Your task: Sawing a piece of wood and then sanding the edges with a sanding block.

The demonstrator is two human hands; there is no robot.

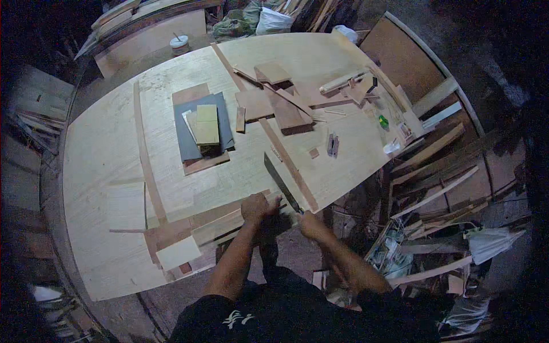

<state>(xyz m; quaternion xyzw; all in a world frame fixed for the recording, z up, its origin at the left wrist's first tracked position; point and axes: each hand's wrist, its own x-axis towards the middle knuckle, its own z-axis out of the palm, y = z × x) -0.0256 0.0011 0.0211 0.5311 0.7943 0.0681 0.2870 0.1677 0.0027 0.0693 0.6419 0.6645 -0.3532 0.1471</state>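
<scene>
Black shirt (pixel 309 311), right hand (pixel 314 226) grasping dark-bladed saw (pixel 280 180), left hand (pixel 255 208) clenched over pale wood strip (pixel 220 226) at desk's (pixel 103 150) near edge, no cut visible.

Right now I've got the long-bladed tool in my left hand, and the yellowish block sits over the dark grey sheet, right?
Not quite: the head view shows the long-bladed tool in your right hand, not your left hand. The yellowish block does sit over the dark grey sheet.
</scene>
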